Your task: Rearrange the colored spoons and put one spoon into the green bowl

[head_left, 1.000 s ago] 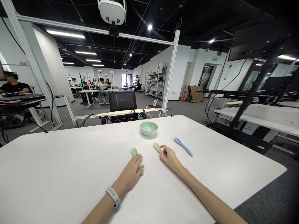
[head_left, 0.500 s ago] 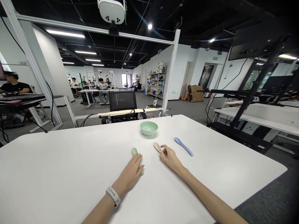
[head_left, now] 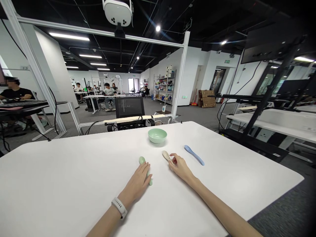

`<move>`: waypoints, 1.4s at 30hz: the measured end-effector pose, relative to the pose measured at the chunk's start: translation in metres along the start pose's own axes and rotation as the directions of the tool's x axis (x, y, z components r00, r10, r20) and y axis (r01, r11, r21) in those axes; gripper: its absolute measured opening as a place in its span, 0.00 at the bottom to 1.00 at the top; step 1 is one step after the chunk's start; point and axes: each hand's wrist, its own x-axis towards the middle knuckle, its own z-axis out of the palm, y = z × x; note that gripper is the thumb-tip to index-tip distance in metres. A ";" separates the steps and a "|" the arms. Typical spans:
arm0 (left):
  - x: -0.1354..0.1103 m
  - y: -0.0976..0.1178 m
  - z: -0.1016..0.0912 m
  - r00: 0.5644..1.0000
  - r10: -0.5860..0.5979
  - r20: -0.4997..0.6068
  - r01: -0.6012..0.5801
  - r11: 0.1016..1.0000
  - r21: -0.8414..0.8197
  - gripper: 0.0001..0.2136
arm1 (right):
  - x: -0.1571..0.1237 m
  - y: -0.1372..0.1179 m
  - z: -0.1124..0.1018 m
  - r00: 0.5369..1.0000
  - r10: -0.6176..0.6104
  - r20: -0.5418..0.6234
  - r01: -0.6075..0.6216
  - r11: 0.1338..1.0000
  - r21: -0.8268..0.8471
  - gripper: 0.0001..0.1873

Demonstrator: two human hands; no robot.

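Nothing has shifted on the table [head_left: 74, 171] since the earlier frame. Left hand [head_left: 138, 181] lies flat over the green spoon [head_left: 141, 160], fingers spread, grip unclear. Right hand [head_left: 179, 166] curls narrow at the beige spoon [head_left: 166, 155], touching its handle end, hold unclear. Blue spoon [head_left: 194, 155] lies apart to the right. Green bowl [head_left: 157, 135] beyond shows only its pale inside.

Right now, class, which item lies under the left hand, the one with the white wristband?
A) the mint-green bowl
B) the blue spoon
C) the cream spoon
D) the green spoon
D. The left hand lies over the green spoon, whose bowl shows beyond the fingertips and whose handle end shows beside the palm.
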 end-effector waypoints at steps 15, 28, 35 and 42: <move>-0.151 -0.196 -0.137 0.862 -0.366 -0.351 0.479 0.815 0.327 0.33 | 0.044 0.067 -0.018 0.975 -0.205 0.087 0.221 0.936 -0.273 0.29; -0.186 -0.236 -0.139 0.782 -0.555 -0.283 0.623 0.701 0.346 0.39 | 0.048 0.084 -0.011 0.970 -0.181 0.162 0.221 0.934 -0.282 0.28; -0.185 -0.229 -0.134 0.764 -0.585 -0.273 0.645 0.704 0.296 0.40 | 0.046 0.078 -0.014 0.970 -0.162 0.181 0.212 0.928 -0.306 0.29; -0.185 -0.229 -0.135 0.751 -0.608 -0.258 0.660 0.694 0.288 0.42 | 0.045 0.070 -0.019 0.971 -0.124 0.203 0.184 0.934 -0.308 0.29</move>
